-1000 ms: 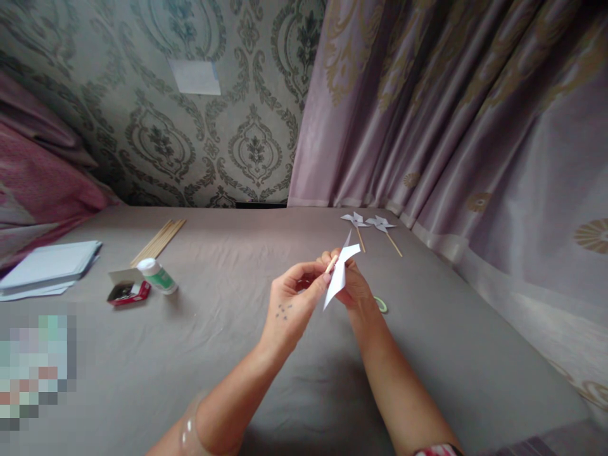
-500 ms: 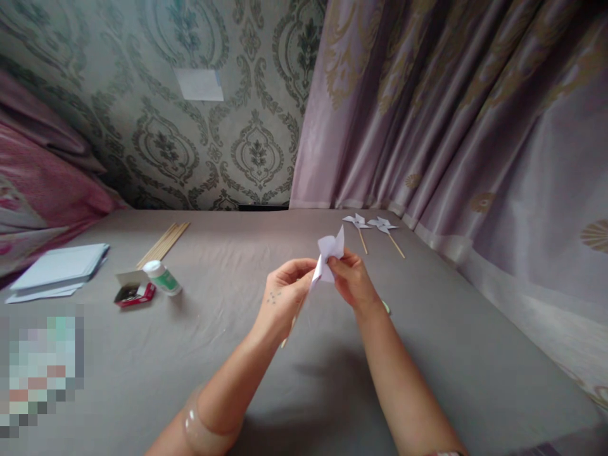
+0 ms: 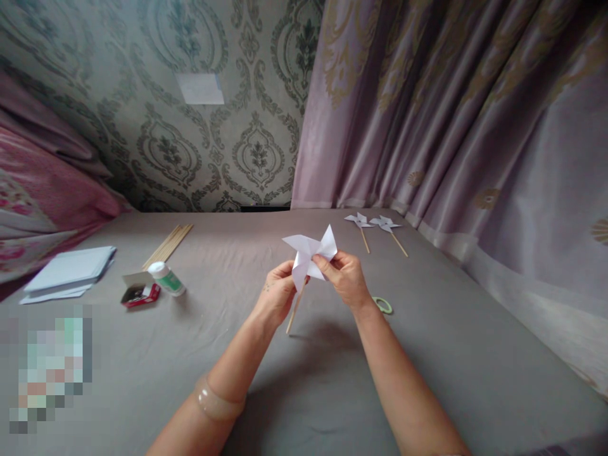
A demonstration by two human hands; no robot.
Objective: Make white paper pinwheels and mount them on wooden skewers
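The table [image 3: 456,361] wears smooth grey cloth, lightly creased. Beyond the held pinwheel [image 3: 304,256], patterned wallpaper [image 3: 256,152] rises beside shiny, pleated mauve curtains [image 3: 361,107]. Left of the pinwheel lie stacked white paper [image 3: 69,271], thin wooden sticks [image 3: 168,246], a white-and-green plastic bottle [image 3: 167,279] and an open red cardboard box [image 3: 140,295]. Two finished pinwheels [image 3: 372,223] lie beyond it to the right; a green ring [image 3: 382,306], nearer, is partly behind the right forearm. Both hands are closed on the pointed white paper pinwheel: the left hand [image 3: 279,290] behind its left side, the right hand [image 3: 346,273] pinching near its centre, its stick slanting downward.
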